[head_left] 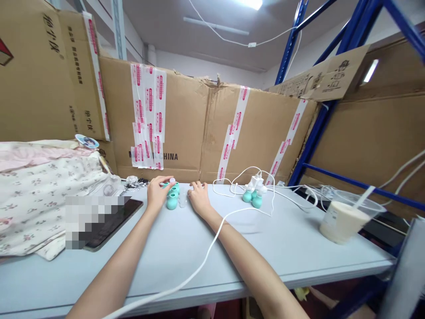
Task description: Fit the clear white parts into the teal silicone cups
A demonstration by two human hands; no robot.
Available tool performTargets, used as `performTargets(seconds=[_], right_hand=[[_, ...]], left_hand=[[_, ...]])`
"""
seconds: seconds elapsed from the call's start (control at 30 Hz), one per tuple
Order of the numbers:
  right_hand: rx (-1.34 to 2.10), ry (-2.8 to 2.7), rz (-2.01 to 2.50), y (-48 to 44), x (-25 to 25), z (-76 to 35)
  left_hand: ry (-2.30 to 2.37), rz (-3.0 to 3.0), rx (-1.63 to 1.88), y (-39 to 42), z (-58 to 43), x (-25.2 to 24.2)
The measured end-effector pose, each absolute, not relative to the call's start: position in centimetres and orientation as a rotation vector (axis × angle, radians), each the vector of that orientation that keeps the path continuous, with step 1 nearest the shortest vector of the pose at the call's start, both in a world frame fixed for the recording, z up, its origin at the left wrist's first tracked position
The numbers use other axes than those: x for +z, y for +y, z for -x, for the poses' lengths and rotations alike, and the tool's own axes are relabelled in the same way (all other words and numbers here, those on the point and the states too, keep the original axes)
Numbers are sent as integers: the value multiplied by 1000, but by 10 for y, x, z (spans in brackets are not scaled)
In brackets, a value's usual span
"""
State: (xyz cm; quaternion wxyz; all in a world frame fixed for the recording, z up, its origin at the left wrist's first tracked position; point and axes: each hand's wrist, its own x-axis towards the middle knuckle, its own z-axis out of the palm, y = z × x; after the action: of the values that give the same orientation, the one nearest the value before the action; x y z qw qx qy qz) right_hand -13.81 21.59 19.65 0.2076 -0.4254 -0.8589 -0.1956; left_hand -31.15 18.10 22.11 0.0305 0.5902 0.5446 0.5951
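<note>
My left hand (157,193) pinches a small clear round piece (172,180) between thumb and fingertips. The piece is held just above a group of small teal pots (171,202) with round bellies and open necks, standing on the table. Small clear pieces (182,202) lie just right of these pots, between my two hands. My right hand (199,197) rests palm down on the table beside them, fingers apart and slightly bent, with nothing visible in it. Farther right, several more teal pots (256,202) stand close together.
White plugs (255,182) and cables sit behind the right-hand pots. A white cable (199,269) crosses over my right forearm. At right stands a cup of milky drink (344,219) with a straw. Left are a dark tablet (114,223) and floral cloth (40,195). A cardboard wall (186,119) closes the back.
</note>
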Motion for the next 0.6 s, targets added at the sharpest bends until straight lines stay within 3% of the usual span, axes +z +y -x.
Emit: performTargets(seconds=[0.37, 0.6], right_hand=[[-261, -2244, 1259, 209, 212, 134], [602, -1914, 827, 200, 253, 109]], left_hand=[[1684, -1861, 1824, 180, 309, 223], [1631, -2173, 1669, 168, 287, 227]])
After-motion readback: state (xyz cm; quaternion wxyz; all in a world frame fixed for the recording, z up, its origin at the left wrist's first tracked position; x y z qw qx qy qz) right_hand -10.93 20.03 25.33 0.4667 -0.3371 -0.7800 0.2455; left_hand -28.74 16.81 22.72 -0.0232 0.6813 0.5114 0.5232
